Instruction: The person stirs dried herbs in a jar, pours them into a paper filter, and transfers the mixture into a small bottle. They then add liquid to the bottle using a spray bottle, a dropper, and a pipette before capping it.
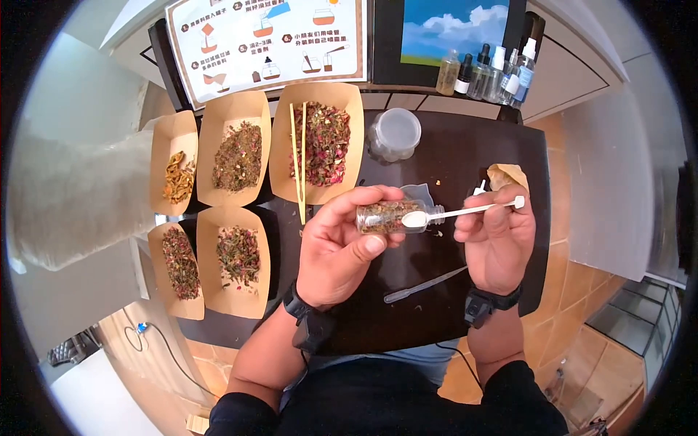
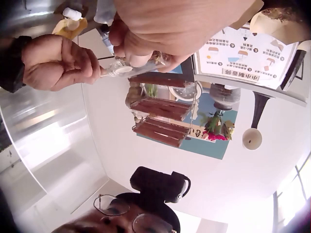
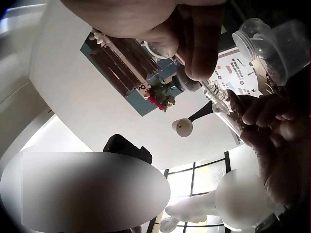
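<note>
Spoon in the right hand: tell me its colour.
The spoon is plain white to off-white, handle included; it shows best in the head view.

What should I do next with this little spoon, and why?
I'd probably draw the spoon gently back out through the neck with your right hand. Its bowl appears to be inside the bottle, showing white with no dried mix heaped on it, so it looks emptied. Your left hand already grips the bottle, which lies nearly sideways, so keep it steady.

Dk tbl (image 1: 465, 156): 5 cardboard trays (image 1: 282, 109) on L, clear jar (image 1: 396, 133) beside, pipette (image 1: 416, 291), few crumbs (image 1: 438, 183).
</note>
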The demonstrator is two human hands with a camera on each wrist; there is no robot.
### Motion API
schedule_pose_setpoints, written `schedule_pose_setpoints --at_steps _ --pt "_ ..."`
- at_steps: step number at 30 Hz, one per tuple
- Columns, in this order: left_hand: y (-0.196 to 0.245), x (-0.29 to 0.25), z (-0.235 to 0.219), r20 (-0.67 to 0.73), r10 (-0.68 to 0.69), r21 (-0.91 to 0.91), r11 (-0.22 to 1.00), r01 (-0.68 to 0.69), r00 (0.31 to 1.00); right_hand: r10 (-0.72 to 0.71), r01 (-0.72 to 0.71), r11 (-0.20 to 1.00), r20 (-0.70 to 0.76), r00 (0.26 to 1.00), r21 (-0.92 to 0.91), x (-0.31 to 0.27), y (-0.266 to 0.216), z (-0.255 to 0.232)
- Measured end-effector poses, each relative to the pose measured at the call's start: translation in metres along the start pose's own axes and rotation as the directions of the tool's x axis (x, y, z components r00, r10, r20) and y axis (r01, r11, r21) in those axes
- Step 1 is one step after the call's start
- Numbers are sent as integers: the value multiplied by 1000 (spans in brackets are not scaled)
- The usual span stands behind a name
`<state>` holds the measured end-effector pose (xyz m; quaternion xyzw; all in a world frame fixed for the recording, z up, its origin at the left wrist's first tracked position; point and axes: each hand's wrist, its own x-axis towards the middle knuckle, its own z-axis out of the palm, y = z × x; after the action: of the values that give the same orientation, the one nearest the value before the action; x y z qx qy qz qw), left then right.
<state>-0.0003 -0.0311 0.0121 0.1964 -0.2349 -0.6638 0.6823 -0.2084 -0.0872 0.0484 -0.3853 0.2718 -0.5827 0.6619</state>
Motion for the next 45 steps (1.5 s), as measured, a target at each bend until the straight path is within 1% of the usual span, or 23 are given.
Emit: schedule_pose_setpoints --at_steps 5,7,9,11,12,13,16,17,19,21,23,27,40,45 --pt "1 1 -2 41 11 26 1000 -12 999 -38 37 999 56 998 12 3 9 -3" --pt "0 2 1 -22 -14 84 996 16 1000 -22 20 999 79 997 28 4 13 -9" --pt "-2 3 -2 -7 10 92 996 -9 1000 -10 7 999 96 995 34 5 14 -7" --pt "-2 4 -1 22 -1 140 990 -2 1000 -27 24 999 73 997 42 5 17 -8" --pt "-3 4 0 -9 7 141 990 -5 1000 -19 16 999 63 998 42 5 18 -8" --pt "-3 5 0 -8 34 129 991 -33 999 -28 25 999 75 997 44 5 19 -8" --pt "1 6 0 -9 12 141 990 -10 1000 -41 35 996 78 996 78 5 23 -6" --pt "2 6 -1 -7 41 126 991 -39 999 -43 36 996 77 996 85 4 24 -8" --pt "4 7 -1 -18 -1 116 993 3 1000 -57 50 995 77 995 88 5 25 -9" --pt "7 7 2 -24 15 106 994 -12 1000 -61 57 995 61 996 76 5 26 -11" --pt "8 7 2 -40 -17 152 988 23 999 -63 58 995 55 997 83 5 26 -11" --pt "3 8 -1 -33 -5 134 991 10 999 -67 63 995 53 996 81 7 26 -11" --pt "9 6 2 -27 -29 204 978 34 999 -123 125 992 81 989 -19 8 26 -9" --pt "6 7 -1 -16 3 223 975 1 1000 -134 137 990 83 987 -28 8 26 -10"
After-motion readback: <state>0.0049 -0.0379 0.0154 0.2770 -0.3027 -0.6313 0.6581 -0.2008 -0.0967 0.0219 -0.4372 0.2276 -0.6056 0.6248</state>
